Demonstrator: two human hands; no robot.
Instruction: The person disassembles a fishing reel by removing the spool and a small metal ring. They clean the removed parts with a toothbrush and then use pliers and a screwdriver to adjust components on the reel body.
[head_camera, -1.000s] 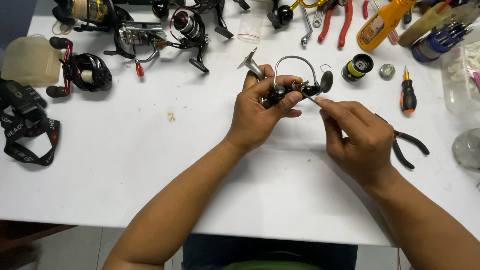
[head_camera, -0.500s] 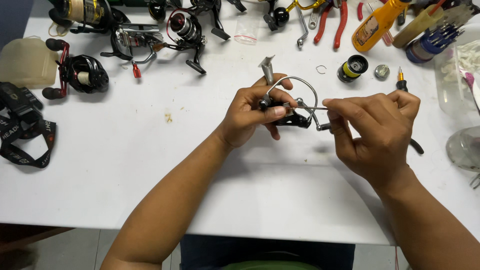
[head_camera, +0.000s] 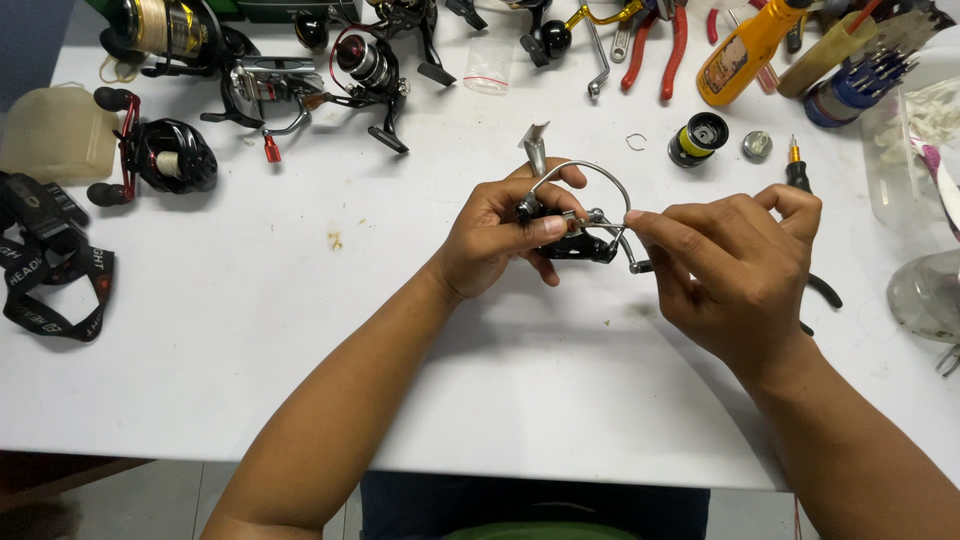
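At the centre of the frame, above the white desk (head_camera: 200, 330), the left hand (head_camera: 500, 235) grips a black fishing reel part (head_camera: 575, 243) while the right hand (head_camera: 735, 265) pinches its wire arm (head_camera: 590, 172).

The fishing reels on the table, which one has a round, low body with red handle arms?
The black baitcasting reel at far left, beside the translucent container. The other reels along the top edge are spinning types with open spools.
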